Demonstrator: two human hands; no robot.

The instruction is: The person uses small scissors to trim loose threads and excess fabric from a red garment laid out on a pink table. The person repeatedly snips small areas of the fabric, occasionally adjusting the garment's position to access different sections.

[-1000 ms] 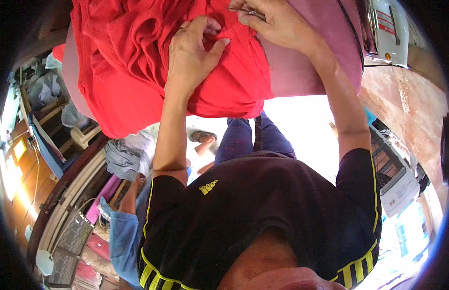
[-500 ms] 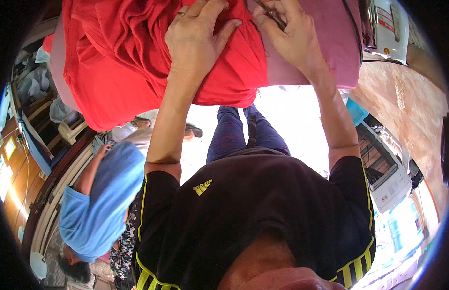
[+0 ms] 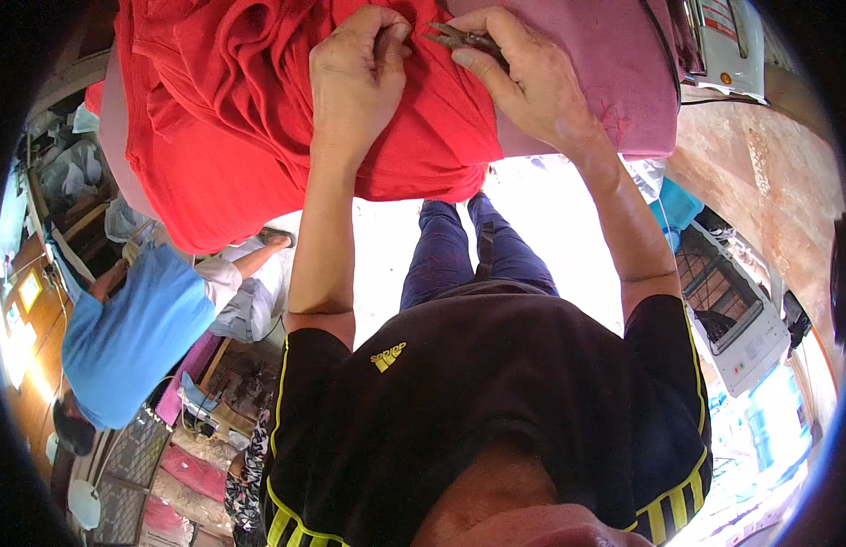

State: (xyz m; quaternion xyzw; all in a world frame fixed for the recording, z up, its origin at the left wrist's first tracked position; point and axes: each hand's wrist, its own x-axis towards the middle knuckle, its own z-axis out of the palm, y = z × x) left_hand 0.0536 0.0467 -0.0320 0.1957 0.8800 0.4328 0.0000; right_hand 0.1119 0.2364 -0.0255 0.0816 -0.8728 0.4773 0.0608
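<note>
A bunched red cloth (image 3: 232, 173) lies over a mauve padded table (image 3: 614, 55) and hangs off its near edge. Over the cloth, my left hand (image 3: 355, 87) is closed, thumb against fingers in a pinch. What it pinches is too small to make out. Just right of it, my right hand (image 3: 541, 82) grips small dark metal thread snips (image 3: 469, 41). Their blades point left toward the left fingertips and stand slightly apart. Loose red threads (image 3: 613, 118) lie on the padded surface near my right wrist.
A white appliance (image 3: 733, 46) and a black cord stand at the far right. Below it are a blue container (image 3: 678, 208) and a grey machine (image 3: 747, 342). On the left, a person in a blue shirt (image 3: 136, 333) bends near shelves. Another person's patterned clothing (image 3: 248, 483) shows lower down.
My left hand has gone from spread on the cloth to a pinch. My right hand has shifted left over the cloth, bringing the snips' blades into view. The person in blue has moved left.
</note>
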